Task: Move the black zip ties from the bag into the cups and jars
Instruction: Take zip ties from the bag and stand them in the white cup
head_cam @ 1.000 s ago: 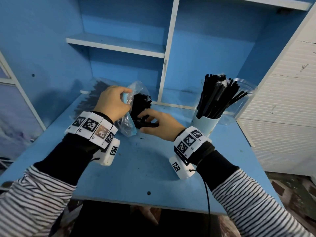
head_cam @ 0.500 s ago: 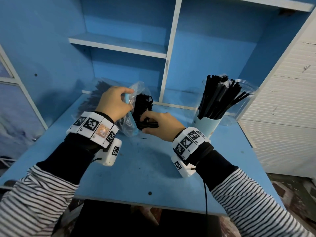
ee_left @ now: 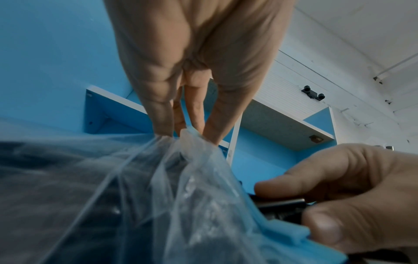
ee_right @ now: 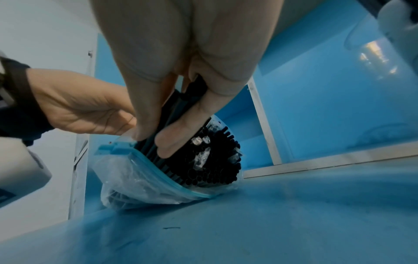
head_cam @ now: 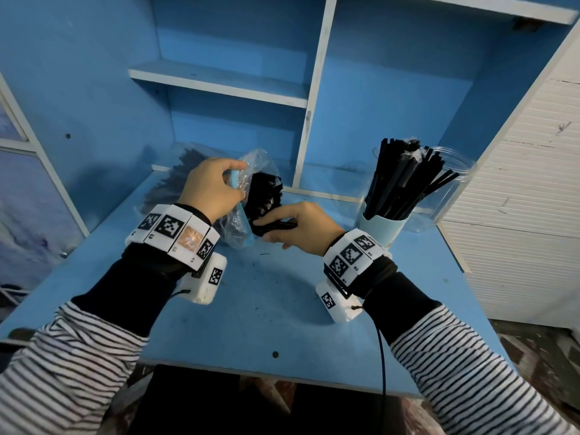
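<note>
A clear plastic bag [head_cam: 233, 219] with a blue zip strip lies on the blue desk, its mouth facing right and packed with black zip ties [head_cam: 263, 193]. My left hand [head_cam: 213, 189] pinches the bag's upper edge [ee_left: 181, 141] and holds the mouth wide. My right hand [head_cam: 298, 226] pinches a small bundle of zip ties [ee_right: 178, 114] at the bag's mouth, thumb and fingers curled round them. To the right, a pale cup [head_cam: 381, 229] is full of upright black zip ties [head_cam: 405, 177]. Behind it stands a clear jar [head_cam: 452, 189].
The blue desk [head_cam: 251, 309] has a blue shelf unit behind it with a white divider [head_cam: 309, 120]. A second clear bag of dark ties [head_cam: 169, 183] lies at the back left. A white slatted panel [head_cam: 518, 199] borders the desk on the right.
My right hand has drawn slightly right and toward me with the bundle of ties. The left hand keeps holding the bag's edge in the same place.
</note>
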{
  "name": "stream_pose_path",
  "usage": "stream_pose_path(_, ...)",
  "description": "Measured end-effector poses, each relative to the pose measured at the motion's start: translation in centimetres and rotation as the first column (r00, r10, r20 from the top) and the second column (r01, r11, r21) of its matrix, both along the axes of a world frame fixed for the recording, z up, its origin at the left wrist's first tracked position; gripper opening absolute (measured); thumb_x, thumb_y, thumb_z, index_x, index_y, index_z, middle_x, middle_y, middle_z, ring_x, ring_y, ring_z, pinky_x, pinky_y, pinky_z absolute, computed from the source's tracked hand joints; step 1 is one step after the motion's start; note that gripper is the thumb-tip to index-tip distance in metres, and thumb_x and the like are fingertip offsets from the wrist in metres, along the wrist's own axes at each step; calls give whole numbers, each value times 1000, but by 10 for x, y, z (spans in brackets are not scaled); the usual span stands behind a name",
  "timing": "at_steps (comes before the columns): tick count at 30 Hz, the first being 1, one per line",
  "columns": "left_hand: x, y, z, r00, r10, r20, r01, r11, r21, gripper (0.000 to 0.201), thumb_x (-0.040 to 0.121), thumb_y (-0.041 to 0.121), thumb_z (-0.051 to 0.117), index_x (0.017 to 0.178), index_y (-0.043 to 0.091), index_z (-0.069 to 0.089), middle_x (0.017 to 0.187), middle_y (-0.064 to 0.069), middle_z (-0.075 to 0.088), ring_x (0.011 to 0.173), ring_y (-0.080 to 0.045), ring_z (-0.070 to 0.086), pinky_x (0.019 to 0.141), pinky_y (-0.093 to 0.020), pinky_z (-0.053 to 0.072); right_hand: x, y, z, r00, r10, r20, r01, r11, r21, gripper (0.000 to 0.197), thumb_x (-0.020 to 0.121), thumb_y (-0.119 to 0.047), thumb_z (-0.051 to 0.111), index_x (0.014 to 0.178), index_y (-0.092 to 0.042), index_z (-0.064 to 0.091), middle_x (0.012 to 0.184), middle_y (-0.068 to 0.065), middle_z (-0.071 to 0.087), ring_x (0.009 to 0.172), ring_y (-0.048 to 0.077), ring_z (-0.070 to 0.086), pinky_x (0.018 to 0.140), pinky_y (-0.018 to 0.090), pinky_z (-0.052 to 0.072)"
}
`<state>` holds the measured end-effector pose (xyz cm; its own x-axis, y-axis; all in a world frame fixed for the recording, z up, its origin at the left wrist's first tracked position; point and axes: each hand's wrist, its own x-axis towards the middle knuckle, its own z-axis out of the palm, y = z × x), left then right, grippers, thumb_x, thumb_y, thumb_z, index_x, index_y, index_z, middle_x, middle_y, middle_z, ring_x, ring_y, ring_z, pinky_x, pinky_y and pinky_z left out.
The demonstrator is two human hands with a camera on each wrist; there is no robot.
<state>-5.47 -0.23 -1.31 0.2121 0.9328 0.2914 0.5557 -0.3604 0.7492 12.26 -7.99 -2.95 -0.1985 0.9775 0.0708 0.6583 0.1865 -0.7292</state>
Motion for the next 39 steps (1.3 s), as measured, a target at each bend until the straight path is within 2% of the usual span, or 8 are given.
stream_pose_path(5, 0, 0, 2, 1000, -6, 30, 6, 1000, -9, 51, 80, 3, 70, 126, 23, 61, 136, -1, 55, 122, -17, 54, 103, -32, 44, 7, 0, 4, 985, -71, -154, 72, 997, -1, 23, 84, -11, 73, 106, -15, 74, 88, 10, 74, 68, 11, 66, 67, 16, 55)
stream_pose_path(9, -4, 0, 0, 998, -26, 51, 28, 999, -33, 51, 81, 4, 71, 127, 24, 60, 137, -1, 54, 124, -17, 53, 104, -33, 44, 23, -7, 11, 963, -81, -258, 66, 996, -67, 26, 83, -1, 71, 108, -9, 72, 70, 1, 72, 63, 9, 66, 65, 16, 54)
stream_pose_path(19, 2, -15, 0, 1000, 19, -21, -15, 980, 197, 39, 80, 11, 73, 115, 24, 62, 125, -5, 54, 115, -20, 55, 102, -30, 42, 57, -35, 33, 979, -123, -161, 113, 991, -66, 25, 81, -5, 74, 105, -12, 74, 81, 14, 74, 68, 13, 67, 67, 15, 53)
stream_pose_path(22, 19, -39, 9, 986, -166, -13, 161, 931, 327, 34, 78, 27, 76, 110, 22, 64, 116, 2, 59, 109, -12, 57, 101, -29, 44, 61, -41, 40, 989, -129, -75, 126, 991, -37, 25, 79, -9, 77, 102, -19, 76, 83, 12, 75, 70, 13, 69, 71, 15, 53)
stream_pose_path(25, 39, -57, 10, 890, -425, -165, 450, 876, 172, 53, 71, 37, 82, 118, 25, 61, 112, 14, 60, 106, -3, 55, 97, -24, 43, 62, -48, 50, 990, -140, 0, 140, 990, 3, 26, 79, -8, 77, 100, -22, 77, 81, 9, 75, 68, 16, 69, 75, 20, 57)
stream_pose_path(30, 67, -56, 2, 781, -413, -469, 522, 844, 126, 32, 78, 26, 73, 106, 21, 59, 98, 11, 56, 95, -12, 54, 83, -28, 43, 64, -67, 72, 984, -137, 116, 133, 990, 46, 23, 79, -7, 77, 96, -22, 78, 76, 4, 75, 72, 18, 71, 69, 8, 50)
stream_pose_path(34, 80, -55, 4, 837, -378, -396, 444, 892, 87, 26, 83, 32, 68, 68, 26, 47, 65, 6, 55, 65, -17, 58, 60, -29, 45, 69, -79, 91, 968, -130, 215, 107, 987, 117, 23, 79, -8, 77, 98, -21, 78, 67, -7, 69, 55, -1, 57, 55, 3, 37)
stream_pose_path(39, 91, -59, 7, 890, -407, -205, 434, 895, 106, 20, 90, 33, 58, 81, 16, 54, 58, 2, 52, 55, -16, 52, 57, -33, 41, 78, -92, 125, 968, -185, 172, 137, 957, 256, 31, 81, -25, 76, 111, -32, 72, 94, -17, 71, 85, -6, 63, 81, 11, 46)
